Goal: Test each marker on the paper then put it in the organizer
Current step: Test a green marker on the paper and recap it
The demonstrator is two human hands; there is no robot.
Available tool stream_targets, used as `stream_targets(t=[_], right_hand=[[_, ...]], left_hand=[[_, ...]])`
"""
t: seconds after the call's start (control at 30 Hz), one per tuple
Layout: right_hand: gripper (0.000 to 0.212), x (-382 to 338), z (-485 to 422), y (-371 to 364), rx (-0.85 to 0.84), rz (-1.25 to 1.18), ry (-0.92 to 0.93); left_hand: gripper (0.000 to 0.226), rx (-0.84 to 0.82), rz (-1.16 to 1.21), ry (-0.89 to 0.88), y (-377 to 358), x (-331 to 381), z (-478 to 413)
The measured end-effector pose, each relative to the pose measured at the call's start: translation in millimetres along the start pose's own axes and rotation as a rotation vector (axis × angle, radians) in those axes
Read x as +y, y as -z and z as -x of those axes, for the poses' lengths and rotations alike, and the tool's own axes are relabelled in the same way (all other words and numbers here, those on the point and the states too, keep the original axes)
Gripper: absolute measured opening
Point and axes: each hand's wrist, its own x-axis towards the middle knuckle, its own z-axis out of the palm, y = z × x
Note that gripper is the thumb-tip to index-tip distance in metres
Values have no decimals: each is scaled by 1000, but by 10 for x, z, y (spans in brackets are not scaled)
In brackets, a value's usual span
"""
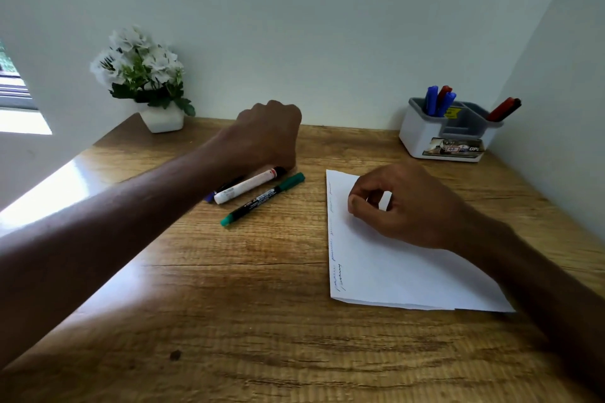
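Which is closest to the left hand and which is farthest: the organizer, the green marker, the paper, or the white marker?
1. white marker: right at the left hand; its dark end meets the hand.
2. green marker: just on the near side of the white one.
3. paper: off to the right on the desk.
4. organizer: far right, back by the wall.

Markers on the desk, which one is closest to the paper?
The green-capped marker; the white marker and the half-hidden blue marker lie farther from the paper.
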Motion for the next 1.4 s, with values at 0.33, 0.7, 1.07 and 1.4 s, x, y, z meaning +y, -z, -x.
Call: stream_targets(t=[0.33, 0.7, 1.07, 1.4], right_hand=[[14, 33, 21, 42, -58, -29, 16], [42, -131, -15, 141, 136, -848, -291], [18, 94, -21, 187, 216, -532, -131], [33, 56, 14, 233, 375, -131, -19]], left_hand=[[28, -314, 72, 30, -5, 148, 36], [21, -420, 934, -49, 424, 161, 56], [21, -141, 804, -251, 259, 276, 62], [17, -99, 779, -396, 208, 295, 57]])
